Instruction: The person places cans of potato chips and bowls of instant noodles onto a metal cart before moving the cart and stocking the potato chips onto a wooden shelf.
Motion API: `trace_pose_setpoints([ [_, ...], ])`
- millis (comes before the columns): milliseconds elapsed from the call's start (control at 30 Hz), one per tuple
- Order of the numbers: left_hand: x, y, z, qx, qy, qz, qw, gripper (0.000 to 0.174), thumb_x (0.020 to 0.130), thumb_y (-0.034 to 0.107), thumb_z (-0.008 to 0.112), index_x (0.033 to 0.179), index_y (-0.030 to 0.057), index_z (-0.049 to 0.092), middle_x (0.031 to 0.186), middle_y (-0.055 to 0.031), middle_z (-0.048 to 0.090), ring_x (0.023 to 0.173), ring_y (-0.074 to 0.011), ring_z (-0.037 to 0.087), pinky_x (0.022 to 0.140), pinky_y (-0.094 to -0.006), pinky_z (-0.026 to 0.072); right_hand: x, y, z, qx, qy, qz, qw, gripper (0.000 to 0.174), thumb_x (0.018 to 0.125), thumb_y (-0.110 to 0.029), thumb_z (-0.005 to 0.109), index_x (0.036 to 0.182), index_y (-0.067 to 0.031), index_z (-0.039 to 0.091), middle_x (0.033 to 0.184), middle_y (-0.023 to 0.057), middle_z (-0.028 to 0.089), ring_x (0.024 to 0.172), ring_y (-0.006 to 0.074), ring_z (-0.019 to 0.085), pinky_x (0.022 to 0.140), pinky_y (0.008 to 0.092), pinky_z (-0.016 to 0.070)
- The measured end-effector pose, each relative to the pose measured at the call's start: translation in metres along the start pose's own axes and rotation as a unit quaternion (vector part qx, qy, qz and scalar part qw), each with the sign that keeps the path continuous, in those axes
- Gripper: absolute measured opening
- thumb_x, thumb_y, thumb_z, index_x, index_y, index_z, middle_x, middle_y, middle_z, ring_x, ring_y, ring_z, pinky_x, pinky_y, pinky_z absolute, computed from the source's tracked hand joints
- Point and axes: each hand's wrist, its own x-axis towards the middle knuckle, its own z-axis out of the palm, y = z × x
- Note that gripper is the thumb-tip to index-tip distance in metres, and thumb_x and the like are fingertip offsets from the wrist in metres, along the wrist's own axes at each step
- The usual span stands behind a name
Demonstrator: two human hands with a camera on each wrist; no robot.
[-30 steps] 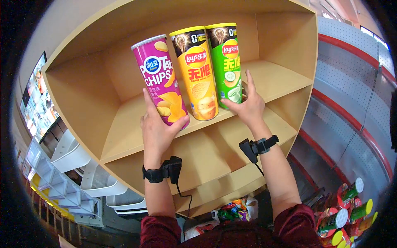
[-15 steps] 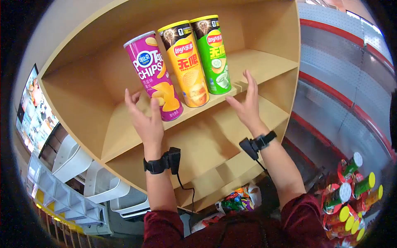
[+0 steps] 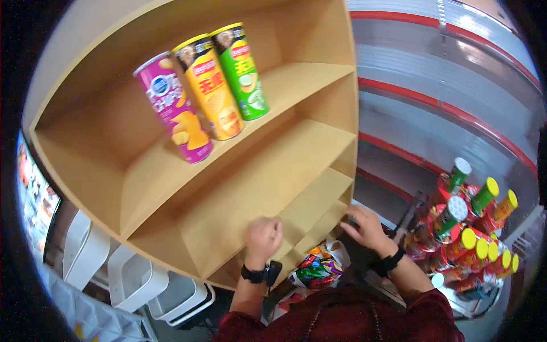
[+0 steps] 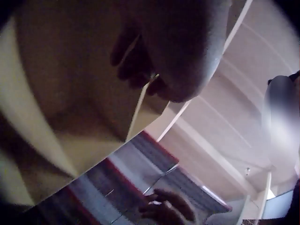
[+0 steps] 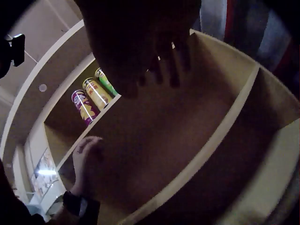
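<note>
Three chip cans stand side by side on the upper shelf: a purple can (image 3: 174,111), a yellow Lay's can (image 3: 211,91) and a green Lay's can (image 3: 241,74). Both hands are away from them and hold nothing. Below the cans, in front of the lower shelves, is my left hand (image 3: 263,239), its fingers loosely bent. My right hand (image 3: 369,229) is at the unit's lower right, fingers extended and thumb apart. In the right wrist view the same purple can (image 5: 84,108) shows beyond the left hand (image 5: 86,152).
Beneath the wooden shelf unit (image 3: 228,191) sits a bag of colourful packets (image 3: 319,265). More chip cans (image 3: 453,214) with white and yellow lids stand among red packs at the right. Metal shelves (image 3: 410,51) with red edges rise behind them; white bins (image 3: 137,273) are at lower left.
Both hands have let go of the outer cans and dropped down, the right one moving toward the packs at the right. The head view has turned right; the three cans stay standing on the shelf.
</note>
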Motion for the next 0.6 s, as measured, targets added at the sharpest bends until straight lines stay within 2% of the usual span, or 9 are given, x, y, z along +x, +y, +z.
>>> trace_pose_setpoints([
  [33, -0.015, 0.003, 0.017, -0.034, -0.043, 0.031, 0.998, 0.006, 0.078, 0.016, 0.060, 0.075, 0.0109, 0.062, 0.073, -0.0088, 0.062, 0.067, -0.0278, 0.059, 0.059, -0.0388, 0.0467, -0.018, 0.001, -0.010, -0.017, -0.040, 0.015, 0.999, 0.032, 0.076, -0.020, 0.068, 0.102, -0.0055, 0.058, 0.096, 0.0148, 0.060, 0.088, 0.0327, 0.059, 0.074, 0.0391, 0.0482],
  [100, -0.046, 0.012, 0.042, -0.146, -0.198, -0.008, 0.969, 0.011, 0.080, 0.022, 0.060, 0.080, 0.0110, 0.064, 0.074, -0.0104, 0.063, 0.069, -0.0293, 0.060, 0.061, -0.0405, 0.0480, -0.051, 0.005, -0.028, -0.044, -0.072, 0.053, 0.995, 0.028, 0.076, -0.020, 0.068, 0.098, -0.0063, 0.060, 0.090, 0.0130, 0.062, 0.082, 0.0312, 0.061, 0.069, 0.0386, 0.0492],
  [133, -0.058, 0.019, 0.049, -0.162, -0.212, 0.011, 0.964, 0.011, 0.080, 0.022, 0.060, 0.080, 0.0110, 0.064, 0.074, -0.0104, 0.063, 0.069, -0.0293, 0.060, 0.061, -0.0405, 0.0480, -0.071, 0.009, -0.034, -0.066, -0.065, 0.059, 0.994, 0.024, 0.076, -0.020, 0.068, 0.095, -0.0073, 0.061, 0.083, 0.0108, 0.063, 0.076, 0.0293, 0.061, 0.065, 0.0377, 0.0492],
  [200, -0.080, 0.033, 0.062, -0.101, -0.392, 0.051, 0.913, 0.018, 0.081, 0.027, 0.060, 0.088, 0.0113, 0.065, 0.075, -0.0105, 0.063, 0.070, -0.0292, 0.061, 0.062, -0.0413, 0.0485, -0.113, 0.013, -0.049, -0.106, -0.053, 0.101, 0.988, 0.021, 0.076, -0.019, 0.068, 0.092, -0.0083, 0.063, 0.076, 0.0087, 0.063, 0.070, 0.0275, 0.062, 0.061, 0.0368, 0.0492],
  [233, -0.094, 0.036, 0.074, -0.119, -0.406, 0.078, 0.903, 0.018, 0.081, 0.027, 0.060, 0.088, 0.0113, 0.065, 0.075, -0.0105, 0.063, 0.070, -0.0292, 0.061, 0.062, -0.0413, 0.0485, -0.129, 0.015, -0.058, -0.122, -0.042, 0.119, 0.984, 0.018, 0.076, -0.019, 0.068, 0.090, -0.0086, 0.063, 0.074, 0.0083, 0.063, 0.068, 0.0269, 0.062, 0.059, 0.0366, 0.0491],
  [300, -0.112, 0.040, 0.097, -0.162, -0.444, 0.056, 0.880, 0.025, 0.080, 0.030, 0.061, 0.097, 0.0121, 0.064, 0.075, -0.0097, 0.064, 0.072, -0.0281, 0.062, 0.064, -0.0406, 0.0496, -0.155, 0.011, -0.077, -0.146, -0.027, 0.166, 0.975, 0.015, 0.077, -0.021, 0.066, 0.085, -0.0085, 0.064, 0.072, 0.0083, 0.063, 0.066, 0.0260, 0.062, 0.057, 0.0370, 0.0486],
  [433, -0.087, 0.092, 0.101, -0.175, -0.454, 0.100, 0.868, 0.026, 0.079, 0.029, 0.063, 0.097, 0.0106, 0.064, 0.074, -0.0102, 0.063, 0.072, -0.0287, 0.062, 0.063, -0.0399, 0.0493, -0.205, 0.013, -0.104, -0.176, -0.007, 0.249, 0.952, 0.015, 0.077, -0.022, 0.066, 0.083, -0.0086, 0.063, 0.072, 0.0081, 0.062, 0.065, 0.0262, 0.062, 0.056, 0.0375, 0.0483],
  [533, -0.075, 0.127, 0.118, -0.218, -0.412, 0.143, 0.873, 0.025, 0.078, 0.028, 0.063, 0.095, 0.0089, 0.064, 0.075, -0.0111, 0.064, 0.071, -0.0295, 0.062, 0.063, -0.0398, 0.0489, -0.231, 0.016, -0.127, -0.192, 0.016, 0.258, 0.947, 0.014, 0.077, -0.022, 0.066, 0.081, -0.0093, 0.063, 0.071, 0.0079, 0.062, 0.064, 0.0264, 0.061, 0.056, 0.0380, 0.0481],
  [600, -0.054, 0.166, 0.121, -0.182, -0.435, 0.174, 0.864, 0.025, 0.079, 0.026, 0.063, 0.095, 0.0073, 0.065, 0.078, -0.0131, 0.065, 0.073, -0.0303, 0.062, 0.065, -0.0396, 0.0495, -0.246, 0.021, -0.147, -0.199, 0.026, 0.250, 0.947, 0.013, 0.077, -0.022, 0.066, 0.081, -0.0101, 0.063, 0.071, 0.0077, 0.062, 0.065, 0.0264, 0.061, 0.056, 0.0379, 0.0482],
])
